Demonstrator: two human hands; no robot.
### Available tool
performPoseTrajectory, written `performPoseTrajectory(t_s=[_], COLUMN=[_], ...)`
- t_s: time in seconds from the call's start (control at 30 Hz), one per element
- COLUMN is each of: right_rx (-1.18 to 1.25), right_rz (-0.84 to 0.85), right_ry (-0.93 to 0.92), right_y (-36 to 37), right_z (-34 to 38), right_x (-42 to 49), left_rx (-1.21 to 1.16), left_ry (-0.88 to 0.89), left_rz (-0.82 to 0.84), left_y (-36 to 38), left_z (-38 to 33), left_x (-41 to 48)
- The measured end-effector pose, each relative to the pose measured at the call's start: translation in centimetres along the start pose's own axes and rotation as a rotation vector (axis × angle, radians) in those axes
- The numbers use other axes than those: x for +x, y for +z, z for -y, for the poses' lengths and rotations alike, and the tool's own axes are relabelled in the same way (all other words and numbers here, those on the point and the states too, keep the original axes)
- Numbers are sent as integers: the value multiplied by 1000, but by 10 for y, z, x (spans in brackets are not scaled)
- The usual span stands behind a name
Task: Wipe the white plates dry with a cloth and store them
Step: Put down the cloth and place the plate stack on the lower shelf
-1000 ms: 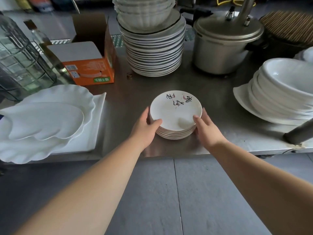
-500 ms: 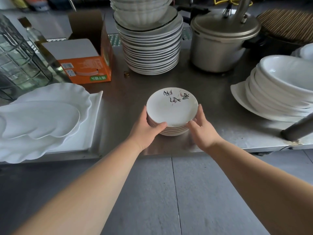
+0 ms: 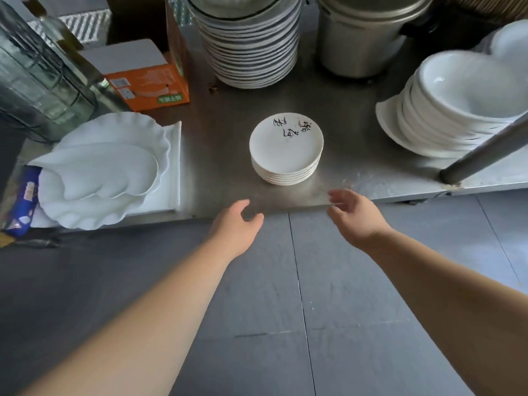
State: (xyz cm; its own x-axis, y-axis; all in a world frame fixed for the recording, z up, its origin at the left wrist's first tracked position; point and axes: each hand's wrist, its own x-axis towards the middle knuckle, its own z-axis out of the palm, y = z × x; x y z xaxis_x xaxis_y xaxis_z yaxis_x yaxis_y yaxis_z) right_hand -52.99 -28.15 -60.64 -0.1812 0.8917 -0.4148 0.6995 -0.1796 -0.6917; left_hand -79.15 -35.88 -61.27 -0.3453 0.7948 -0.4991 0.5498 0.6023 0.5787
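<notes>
Near the middle of the frame, a short stack of small round white plates (image 3: pixel 286 150) is seen standing on the grey steel table (image 3: pixel 217 155). Half a second ago the stack was held at both sides by the two hands. Now it has been let go, and the hands have been pulled back to the near edge of the table, just below the stack. The left hand (image 3: pixel 235 224) is kept a little apart from the plates, with its fingers loosely bent and nothing held. The right hand (image 3: pixel 354 215) is blurred, but its fingers are spread and nothing is held in it either.

From this it can be judged that the stack has been set down in its place, so this part of the storing looks done. No cloth can be seen anywhere.

The plates are piled neatly, one right on top of the other. Black brush writing and small reddish marks are painted near the far edge of the top plate. No water drops can be made out on it.

At the upper middle, a tall stack of bigger white plates (image 3: pixel 248 47) is seen, well apart from the small stack.
</notes>
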Motion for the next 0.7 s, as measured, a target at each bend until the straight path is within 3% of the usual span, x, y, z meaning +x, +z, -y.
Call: performPoseTrajectory(t_s=[0.17,0.3,0.53,0.7], right_rx=[-21,3,60,101], right_rz=[56,50,11,-87], right_ry=[102,172,179,157], right_y=[-52,-129,-241,-302], right_z=[19,78,194,279], right_x=[-93,-181,-300,-352], left_rx=[161,172,113,12], left_ry=[-91,-112,10,113], left_rz=[87,141,147,110], left_y=[-39,-104,-222,-304], left_z=[-17,-77,-183,-254], left_x=[-103,-204,-323,-359])
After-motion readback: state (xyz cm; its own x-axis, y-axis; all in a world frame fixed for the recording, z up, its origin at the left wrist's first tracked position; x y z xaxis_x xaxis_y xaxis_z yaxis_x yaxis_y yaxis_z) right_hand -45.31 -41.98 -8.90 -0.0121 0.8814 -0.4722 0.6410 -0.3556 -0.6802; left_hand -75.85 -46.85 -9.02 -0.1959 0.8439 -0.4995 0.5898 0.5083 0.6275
